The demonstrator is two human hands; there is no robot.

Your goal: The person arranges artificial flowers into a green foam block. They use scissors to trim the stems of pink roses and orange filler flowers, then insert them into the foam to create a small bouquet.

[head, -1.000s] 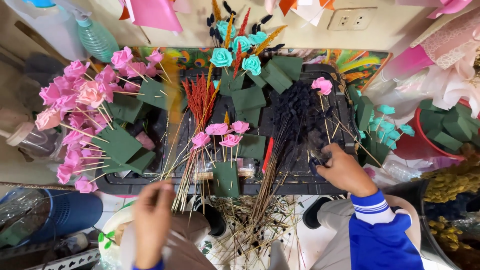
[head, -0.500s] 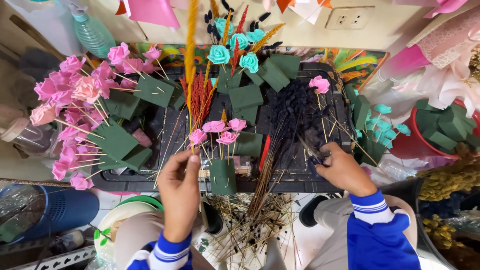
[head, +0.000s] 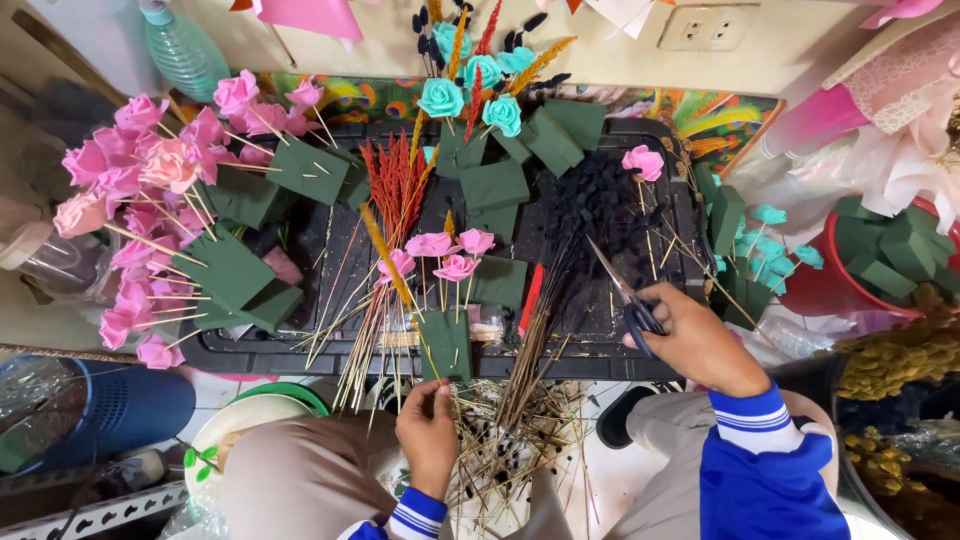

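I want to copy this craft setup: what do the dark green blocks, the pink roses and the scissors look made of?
Dark green blocks: likely floral foam; matte, squarely cut, with sticks pushed straight in.
Pink roses: probably craft foam or similar; petals smooth, uniform, without sheen, on thin wooden-looking sticks.
Scissors in the right hand: pale, metal-looking blades; dark handles, perhaps plastic.

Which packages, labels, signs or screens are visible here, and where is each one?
Plastic bottle: top left, pale green, ribbed, lying tilted; no label visible.
Wall socket plate: top right of centre, cream rectangle.
Clear plastic wrapping: lower left, crumpled over a blue basket.
No signs or screens are in view.
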